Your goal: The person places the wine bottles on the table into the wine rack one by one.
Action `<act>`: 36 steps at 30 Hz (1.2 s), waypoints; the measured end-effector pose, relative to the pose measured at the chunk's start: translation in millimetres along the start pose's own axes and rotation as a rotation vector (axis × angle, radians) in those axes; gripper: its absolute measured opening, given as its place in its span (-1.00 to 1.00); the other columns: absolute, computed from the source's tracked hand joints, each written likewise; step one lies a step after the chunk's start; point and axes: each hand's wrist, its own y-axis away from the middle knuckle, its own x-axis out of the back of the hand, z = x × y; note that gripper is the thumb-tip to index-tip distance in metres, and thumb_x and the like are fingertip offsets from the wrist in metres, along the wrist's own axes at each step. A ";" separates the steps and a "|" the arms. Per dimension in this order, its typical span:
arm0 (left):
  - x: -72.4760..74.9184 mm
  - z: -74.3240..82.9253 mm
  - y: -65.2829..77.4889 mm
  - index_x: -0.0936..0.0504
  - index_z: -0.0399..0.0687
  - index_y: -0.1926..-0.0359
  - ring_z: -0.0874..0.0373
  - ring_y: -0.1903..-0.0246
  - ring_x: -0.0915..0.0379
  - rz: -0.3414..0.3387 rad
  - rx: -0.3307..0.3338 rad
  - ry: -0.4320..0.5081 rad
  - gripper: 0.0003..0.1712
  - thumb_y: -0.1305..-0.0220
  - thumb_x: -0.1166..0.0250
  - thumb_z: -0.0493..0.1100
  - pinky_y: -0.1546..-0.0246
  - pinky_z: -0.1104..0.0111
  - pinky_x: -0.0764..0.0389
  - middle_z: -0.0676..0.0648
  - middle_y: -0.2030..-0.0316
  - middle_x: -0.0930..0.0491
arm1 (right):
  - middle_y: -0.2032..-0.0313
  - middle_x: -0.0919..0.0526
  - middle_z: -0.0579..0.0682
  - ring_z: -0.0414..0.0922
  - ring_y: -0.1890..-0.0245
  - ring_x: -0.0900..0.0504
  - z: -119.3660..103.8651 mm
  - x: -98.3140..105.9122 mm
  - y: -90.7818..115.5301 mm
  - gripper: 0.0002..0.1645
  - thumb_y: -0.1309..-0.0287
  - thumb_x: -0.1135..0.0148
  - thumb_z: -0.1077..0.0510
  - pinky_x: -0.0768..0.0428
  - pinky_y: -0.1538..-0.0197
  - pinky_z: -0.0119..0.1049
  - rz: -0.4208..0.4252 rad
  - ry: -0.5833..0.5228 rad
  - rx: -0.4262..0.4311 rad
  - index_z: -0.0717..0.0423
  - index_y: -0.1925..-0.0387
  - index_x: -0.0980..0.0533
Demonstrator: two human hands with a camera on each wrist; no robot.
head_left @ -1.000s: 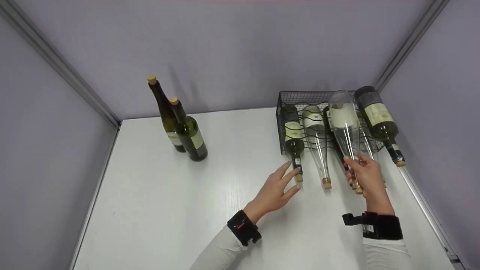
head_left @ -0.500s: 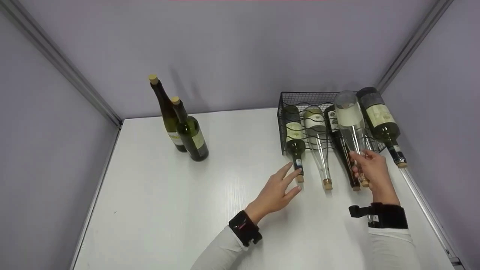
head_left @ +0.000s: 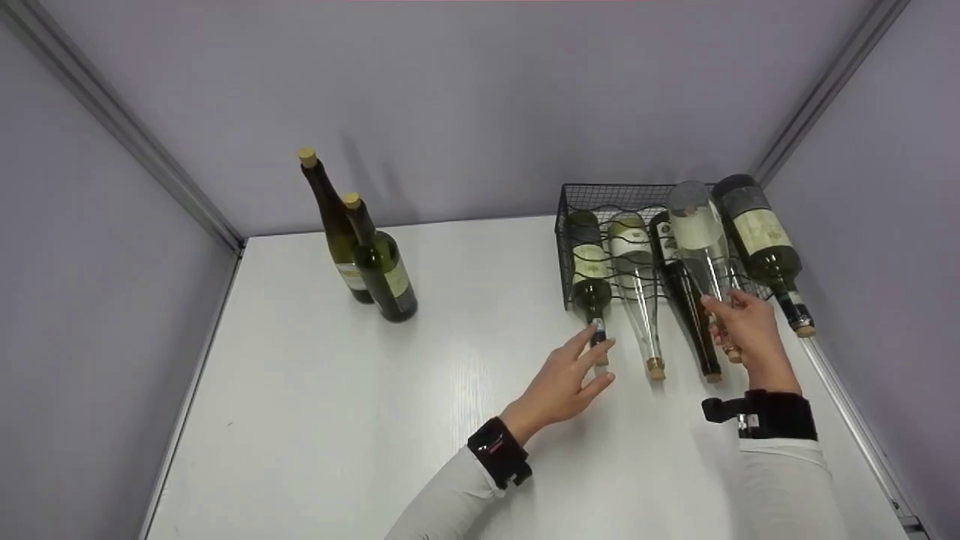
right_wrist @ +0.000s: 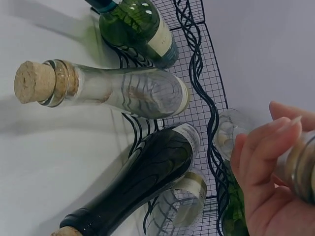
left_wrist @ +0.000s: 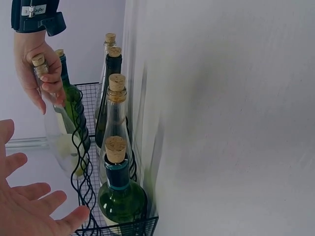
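My right hand [head_left: 750, 330] grips the neck of a clear glass bottle [head_left: 699, 225], which lies tilted over the top tier of a black wire wine rack [head_left: 564, 255], its corked end toward me. Spread fingers mark my left hand [head_left: 559, 382]; it overlaps the neck of a green wine bottle [head_left: 592, 289] in the head view. The left wrist view shows those fingers apart from that bottle's cork [left_wrist: 116, 149]. Lower in the rack lie a second clear bottle [head_left: 637, 285] and a dark bottle [head_left: 690, 315], corks outward. Another clear bottle [right_wrist: 172, 216] is partly hidden.
Another green bottle [head_left: 757, 229] lies on the rack's top tier at the right, by the side wall. Two corked bottles, one brown [head_left: 326, 210] and one green [head_left: 382, 266], stand upright on the left of the white table [head_left: 315, 420]. Walls enclose the back and sides.
My right hand has moved away from me and slightly right, sliding the clear bottle with it and uncovering the dark bottle's neck. My left hand has shifted a little to the right.
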 end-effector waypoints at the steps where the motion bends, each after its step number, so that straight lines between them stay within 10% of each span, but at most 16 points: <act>1: -0.3 0.6 -0.5 -0.25 0.09 -0.47 0.02 -0.42 -0.06 -0.006 0.002 -0.002 -0.39 -0.51 0.01 0.15 -0.33 0.11 -0.23 -0.17 -0.47 -0.08 | 0.17 -0.54 -0.12 -0.29 0.67 -0.53 0.1 0.6 -1.2 0.17 -0.24 -0.31 -0.11 -0.40 0.73 -0.44 -0.001 0.010 0.000 0.25 -0.53 0.20; 22: -4.1 1.5 0.0 -0.24 0.15 -0.46 0.05 -0.43 -0.04 -0.038 0.006 -0.001 -0.41 -0.51 0.01 0.15 -0.35 0.14 -0.20 -0.14 -0.48 -0.07 | 0.49 -0.52 -0.07 -0.26 0.74 -0.47 -3.4 5.2 -10.4 -0.04 -0.43 0.03 -0.18 -0.29 0.82 -0.37 -0.007 0.162 0.032 0.10 -0.55 0.24; 36: -4.4 2.1 2.5 -0.24 0.14 -0.46 0.05 -0.42 -0.05 -0.041 0.005 0.003 -0.40 -0.51 0.01 0.15 -0.36 0.16 -0.19 -0.15 -0.47 -0.08 | -0.01 -0.46 0.37 -0.07 0.49 -0.57 0.2 -0.5 -3.6 -0.24 -0.36 -0.14 0.11 -0.47 0.66 -0.29 0.194 0.460 0.262 0.13 -0.49 -0.13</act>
